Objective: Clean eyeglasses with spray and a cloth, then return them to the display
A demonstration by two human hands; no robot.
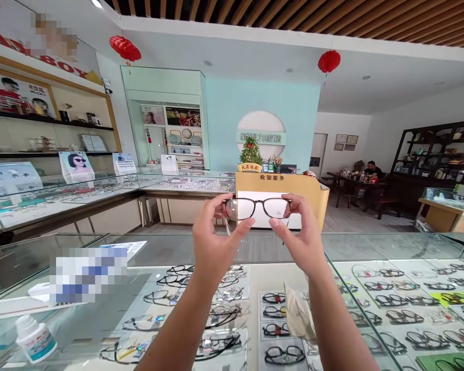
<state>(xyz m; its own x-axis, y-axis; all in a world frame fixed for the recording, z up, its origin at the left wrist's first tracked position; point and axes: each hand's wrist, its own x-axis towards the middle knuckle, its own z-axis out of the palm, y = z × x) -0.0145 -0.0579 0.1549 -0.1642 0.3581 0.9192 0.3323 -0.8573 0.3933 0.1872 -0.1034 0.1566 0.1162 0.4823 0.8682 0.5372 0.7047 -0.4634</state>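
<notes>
A pair of eyeglasses with a thin dark frame and clear lenses is held up level in front of me, above the glass display case. My left hand pinches its left end, thumb below the rim and fingers at the top corner. At the opposite end my right hand grips in the same way. A small printed mark shows on the right lens. Both temples point down and away, partly hidden by my fingers. Below my right wrist lies a crumpled pale cloth on the case.
Rows of eyeglasses fill the glass case below. A white bottle and a blurred white box stand at left. Beyond are a wooden counter, a corner showcase and a seated person.
</notes>
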